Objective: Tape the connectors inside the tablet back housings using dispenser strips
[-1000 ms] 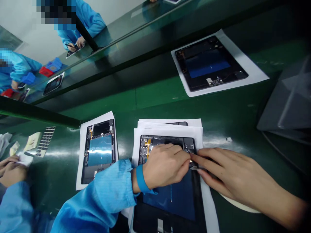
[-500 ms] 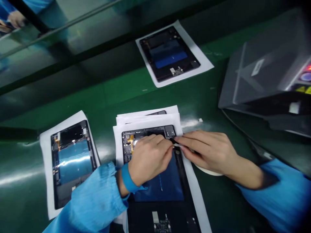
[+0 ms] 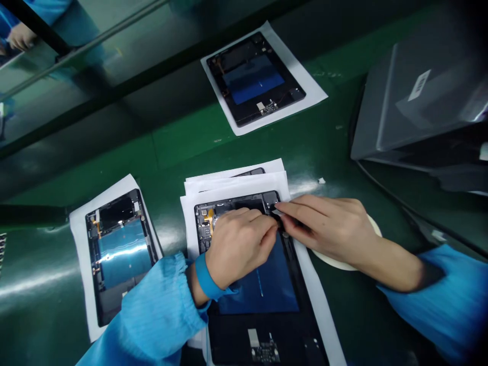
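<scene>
An opened tablet [image 3: 263, 295] lies on white sheets in front of me, with its blue battery and circuit boards exposed. My left hand [image 3: 242, 249], with a blue wristband [image 3: 206, 277], rests over its upper part; the fingers are closed in a pinch, and what they hold is hidden. At the tablet's upper right corner, my right hand [image 3: 335, 229] pinches a small white strip [image 3: 278, 212], its fingertips close to the left ones. Partly covered by the right hand is a round cream-coloured disc [image 3: 339, 262].
Another opened tablet [image 3: 124, 254] lies on paper at left, and a further one [image 3: 255, 79] at the back. A dark grey machine [image 3: 404, 107] stands at right, its cable [image 3: 385, 190] running along the table. A white scrap [image 3: 321, 181] lies nearby. Another person's hand [image 3: 21, 36] shows top left.
The view has shifted slightly. Both hands stay at the tablet's upper right corner; the right fingertips now sit slightly above the left ones, and less of the white strip shows.
</scene>
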{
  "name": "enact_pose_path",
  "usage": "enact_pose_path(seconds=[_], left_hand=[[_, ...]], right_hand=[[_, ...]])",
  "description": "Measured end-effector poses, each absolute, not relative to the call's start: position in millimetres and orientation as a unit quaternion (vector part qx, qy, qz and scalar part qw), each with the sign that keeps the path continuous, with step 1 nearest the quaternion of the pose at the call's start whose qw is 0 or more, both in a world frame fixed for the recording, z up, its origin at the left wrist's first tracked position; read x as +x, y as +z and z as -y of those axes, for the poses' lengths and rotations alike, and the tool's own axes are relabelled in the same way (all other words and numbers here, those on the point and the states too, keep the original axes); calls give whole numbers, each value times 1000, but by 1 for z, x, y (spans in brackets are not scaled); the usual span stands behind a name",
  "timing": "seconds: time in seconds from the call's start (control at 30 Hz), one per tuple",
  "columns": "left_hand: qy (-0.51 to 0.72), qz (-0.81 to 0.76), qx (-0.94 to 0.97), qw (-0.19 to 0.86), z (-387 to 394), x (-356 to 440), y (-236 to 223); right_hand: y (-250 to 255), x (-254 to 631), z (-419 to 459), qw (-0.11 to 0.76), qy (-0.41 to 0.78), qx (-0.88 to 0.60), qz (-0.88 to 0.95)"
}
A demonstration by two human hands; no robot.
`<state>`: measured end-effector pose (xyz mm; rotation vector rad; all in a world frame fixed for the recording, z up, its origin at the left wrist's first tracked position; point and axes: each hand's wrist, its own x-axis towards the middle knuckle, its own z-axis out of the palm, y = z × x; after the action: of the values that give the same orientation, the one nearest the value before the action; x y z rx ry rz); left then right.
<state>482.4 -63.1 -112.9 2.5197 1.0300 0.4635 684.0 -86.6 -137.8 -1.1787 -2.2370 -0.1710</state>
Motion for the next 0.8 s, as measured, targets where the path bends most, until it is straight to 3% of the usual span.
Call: enact_pose_path(seconds=[0.8], left_hand=[[173,-363,896,190,63,483,-112]], right_hand=[[-130,679,85,258,-69,-457,848]])
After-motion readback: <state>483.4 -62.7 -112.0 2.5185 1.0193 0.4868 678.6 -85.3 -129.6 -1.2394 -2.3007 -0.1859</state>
